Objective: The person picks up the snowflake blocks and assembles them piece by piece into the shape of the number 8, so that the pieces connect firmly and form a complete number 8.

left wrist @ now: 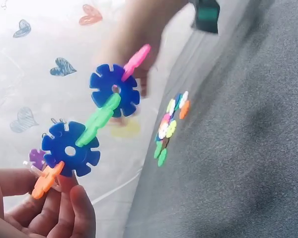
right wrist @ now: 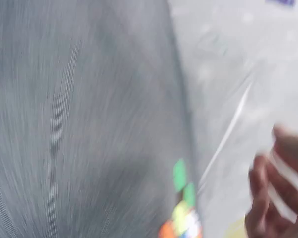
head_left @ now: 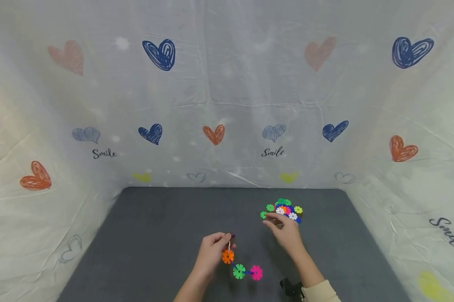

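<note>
Soft light washing over the pale sheet (head_left: 230, 79), faint shadows lying across the grey worktop (head_left: 166, 235), left wrist view glowing whitish, right wrist view smearing with blur, plastic flowers (right wrist: 179, 175) and right fingers (right wrist: 261, 201) losing their edges

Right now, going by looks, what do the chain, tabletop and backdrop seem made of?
Chain: probably moulded plastic, smooth with a slight sheen; solid bright colours, crisp notches.
Tabletop: likely cloth-covered, matte grey; a fine weave-like texture shows in the left wrist view.
Backdrop: thin sheeting, softly shiny, creased; fabric or plastic, I can't tell.
</note>
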{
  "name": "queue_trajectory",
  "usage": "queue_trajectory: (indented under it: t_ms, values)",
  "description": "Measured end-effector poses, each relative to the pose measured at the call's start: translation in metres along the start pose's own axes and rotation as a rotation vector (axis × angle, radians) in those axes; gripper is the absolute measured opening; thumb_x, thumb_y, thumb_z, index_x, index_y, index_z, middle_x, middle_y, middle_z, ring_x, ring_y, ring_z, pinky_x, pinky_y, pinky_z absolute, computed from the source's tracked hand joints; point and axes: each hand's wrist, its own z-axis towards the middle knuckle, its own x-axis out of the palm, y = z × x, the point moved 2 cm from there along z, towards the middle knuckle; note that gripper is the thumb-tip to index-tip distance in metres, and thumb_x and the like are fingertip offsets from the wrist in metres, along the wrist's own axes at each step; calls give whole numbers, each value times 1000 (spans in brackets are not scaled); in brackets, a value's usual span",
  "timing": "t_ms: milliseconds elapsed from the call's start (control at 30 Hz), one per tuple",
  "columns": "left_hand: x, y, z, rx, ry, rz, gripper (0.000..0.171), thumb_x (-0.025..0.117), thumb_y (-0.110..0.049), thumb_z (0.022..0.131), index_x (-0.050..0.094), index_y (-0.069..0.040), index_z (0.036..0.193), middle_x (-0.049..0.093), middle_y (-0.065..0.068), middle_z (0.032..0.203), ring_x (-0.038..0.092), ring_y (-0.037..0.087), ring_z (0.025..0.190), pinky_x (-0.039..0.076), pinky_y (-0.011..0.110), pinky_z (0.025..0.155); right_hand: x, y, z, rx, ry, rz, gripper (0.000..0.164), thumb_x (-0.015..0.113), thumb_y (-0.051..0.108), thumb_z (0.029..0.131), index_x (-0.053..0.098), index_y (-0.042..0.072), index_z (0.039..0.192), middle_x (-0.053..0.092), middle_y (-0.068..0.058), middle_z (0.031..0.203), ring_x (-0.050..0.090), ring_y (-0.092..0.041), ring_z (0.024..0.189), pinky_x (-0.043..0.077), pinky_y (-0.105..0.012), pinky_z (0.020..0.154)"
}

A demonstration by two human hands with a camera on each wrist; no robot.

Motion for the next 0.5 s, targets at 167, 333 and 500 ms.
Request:
queue_trajectory:
  t_ms: [167, 333, 500]
  values:
    - [-4, -3, 2, -4, -16, -44, 35, 61, -29, 102, 69, 3, 89, 75, 8, 85, 65, 16, 80, 48, 27, 64, 1, -44, 25, 212, -23, -259, 30, 79, 24, 89, 75, 6, 114, 75, -13, 104, 66, -22, 77, 54, -40, 67]
    - [-5, -2, 2, -8, -1, -61, 34, 62, -29, 102, 73, 4, 99, 75, 5, 83, 68, 19, 82, 50, 27, 64, 5, -65, 33, 219, 33, -325, 31, 79, 17, 88, 74, 0, 113, 72, -20, 111, 67, -36, 98, 55, -53, 85]
    - [-4, -4, 2, 4, 11, -72, 32, 62, -29, 101, 74, 1, 96, 74, 5, 82, 69, 22, 84, 49, 26, 63, 2, -72, 34, 235, 66, -324, 27, 80, 12, 86, 73, -3, 107, 70, -17, 99, 66, -32, 91, 55, -50, 81]
